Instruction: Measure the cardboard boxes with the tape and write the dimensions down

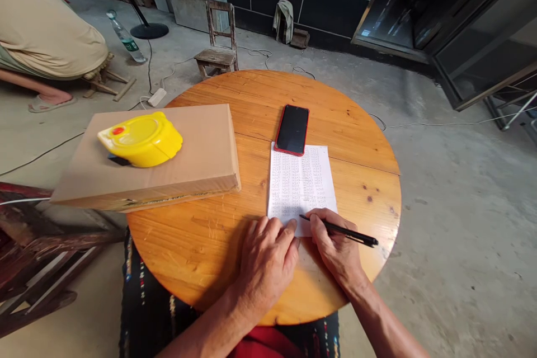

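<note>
A black pen (351, 234) is gripped in my right hand (335, 243), its tip on the lower part of a white sheet of paper (289, 179). Rows of small handwritten characters fill most of the sheet. My left hand (268, 249) rests at the sheet's lower left edge, fingers lying on the paper and tabletop, and holds nothing. Across the sheet's top edge lies a smartphone (292, 130) with a red case and a dark screen.
The round wooden table (361, 151) carries a cardboard box (205, 145) on its left, with a yellow tape-measure-shaped case (146, 140) on top. Beyond stand a small wooden chair (218, 56), a water bottle (128, 39) and a power strip (157, 97). A person's leg (42, 86) shows at left.
</note>
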Demonstrator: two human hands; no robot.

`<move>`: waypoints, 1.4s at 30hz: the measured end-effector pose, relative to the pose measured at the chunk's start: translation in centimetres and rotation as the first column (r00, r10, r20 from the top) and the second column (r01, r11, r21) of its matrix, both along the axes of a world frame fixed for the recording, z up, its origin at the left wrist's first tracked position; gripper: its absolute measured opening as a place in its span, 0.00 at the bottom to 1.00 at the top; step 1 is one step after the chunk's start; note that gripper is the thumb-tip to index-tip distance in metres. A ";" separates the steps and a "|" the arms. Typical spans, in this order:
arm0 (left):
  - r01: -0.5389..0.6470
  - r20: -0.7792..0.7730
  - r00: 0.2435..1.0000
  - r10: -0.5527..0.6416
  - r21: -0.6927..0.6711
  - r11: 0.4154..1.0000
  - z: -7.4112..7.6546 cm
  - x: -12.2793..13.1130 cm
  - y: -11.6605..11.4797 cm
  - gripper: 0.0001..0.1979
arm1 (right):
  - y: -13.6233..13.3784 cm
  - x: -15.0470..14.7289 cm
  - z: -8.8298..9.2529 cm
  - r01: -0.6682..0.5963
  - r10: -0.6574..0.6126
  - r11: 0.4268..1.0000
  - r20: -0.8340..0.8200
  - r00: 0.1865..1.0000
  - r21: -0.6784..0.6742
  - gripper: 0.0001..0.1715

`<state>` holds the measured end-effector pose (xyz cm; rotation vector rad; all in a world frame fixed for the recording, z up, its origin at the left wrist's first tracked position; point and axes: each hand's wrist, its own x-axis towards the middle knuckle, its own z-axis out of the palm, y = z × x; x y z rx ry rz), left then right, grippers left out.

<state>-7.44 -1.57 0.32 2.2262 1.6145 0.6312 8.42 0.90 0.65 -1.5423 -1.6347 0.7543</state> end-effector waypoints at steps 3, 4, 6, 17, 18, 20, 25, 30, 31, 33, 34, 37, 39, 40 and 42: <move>0.003 0.001 1.000 -0.003 0.005 1.000 0.0 0.0 0.0 0.14 | 0.0 0.0 0.0 0.009 -0.009 1.000 -0.003 1.000 0.004 0.13; 0.005 0.000 1.000 -0.005 0.007 1.000 0.0 0.0 0.0 0.14 | 0.1 0.0 -0.1 0.012 -0.012 1.000 -0.005 1.000 0.006 0.13; 0.005 -0.002 1.000 -0.005 0.010 1.000 0.0 0.0 -0.1 0.14 | 0.1 0.0 -0.1 0.010 -0.010 1.000 -0.015 1.000 0.002 0.13; 0.008 0.001 1.000 -0.008 0.011 1.000 -0.1 0.0 -0.1 0.14 | -0.4 0.4 -0.5 0.184 -0.163 0.981 -0.245 0.956 0.067 0.10; 0.011 0.008 1.000 -0.012 0.014 1.000 -0.2 0.0 -0.2 0.14 | -0.4 0.4 -0.5 0.193 -0.168 0.978 -0.248 0.954 0.081 0.09; 0.014 0.032 0.999 -0.015 0.022 1.000 -0.3 -0.1 -0.2 0.13 | -0.2 0.3 -0.7 0.224 -0.191 0.968 -0.248 0.950 0.111 0.08; 0.007 0.074 0.997 -0.011 0.062 0.998 -0.7 -0.1 -0.3 0.12 | 0.1 0.5 -0.5 0.162 -0.147 0.966 -0.087 0.985 0.200 0.06; 0.001 0.100 0.995 -0.013 0.119 0.993 -1.0 -0.1 -0.2 0.10 | 1.6 1.7 1.1 -0.132 0.044 0.965 0.354 0.934 0.227 0.21; 0.003 0.100 0.995 -0.016 0.126 0.992 -1.0 -0.2 -0.2 0.10 | 2.2 1.8 1.4 -0.168 0.051 0.964 0.474 0.879 0.208 0.24; 0.002 0.103 0.995 -0.016 0.130 0.991 -1.0 -0.2 -0.2 0.09 | 3.7 2.1 1.7 -0.219 0.060 0.961 0.647 0.760 0.168 0.26; 0.002 0.106 0.994 -0.016 0.130 0.991 -1.0 -0.3 -0.2 0.09 | 4.5 2.2 1.6 -0.242 0.073 0.958 0.689 0.721 0.152 0.25; 0.002 0.120 0.993 -0.019 0.139 0.990 -0.9 -0.4 -0.3 0.09 | 5.7 2.4 1.1 -0.294 0.121 0.947 0.699 0.704 0.132 0.26; 0.002 0.122 0.992 -0.021 0.153 0.988 -0.9 -0.4 -0.3 0.09 | 5.6 2.7 0.4 -0.282 0.110 0.948 0.680 0.725 0.147 0.29; 0.000 0.122 0.992 -0.020 0.159 0.987 -0.9 -0.4 -0.3 0.09 | 5.2 2.9 0.1 -0.263 0.094 0.952 0.664 0.742 0.159 0.30; -0.001 0.121 0.992 -0.020 0.168 0.986 -0.9 -0.4 -0.3 0.09 | 4.0 3.6 -0.6 -0.213 0.054 0.959 0.618 0.784 0.188 0.32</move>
